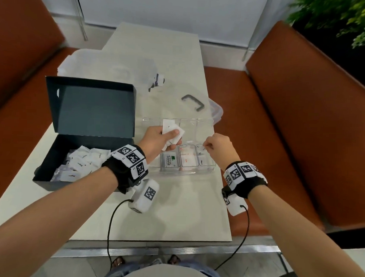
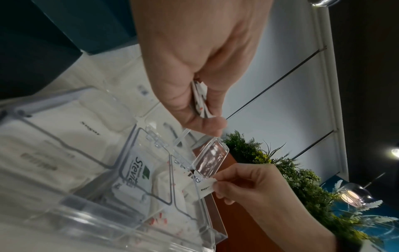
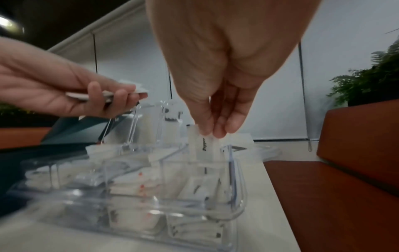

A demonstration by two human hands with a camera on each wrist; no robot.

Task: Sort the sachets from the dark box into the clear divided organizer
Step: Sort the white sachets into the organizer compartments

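White paper pepper sachet (image 3: 204, 147) is hanging upright from the right hand (image 1: 217, 149), pinched by its top edge over the near right compartment of the clear plastic divided organizer (image 1: 212, 168). The left hand (image 1: 158, 140) is gripping a small fan of white sachets (image 1: 173, 130), perhaps three, over the organizer's left side. Released off-line, the sachet could be catching the divider and landing among the red-printed packets. One dark cardboard box (image 1: 52, 154) is sitting left, many sachets inside, too jumbled to count.
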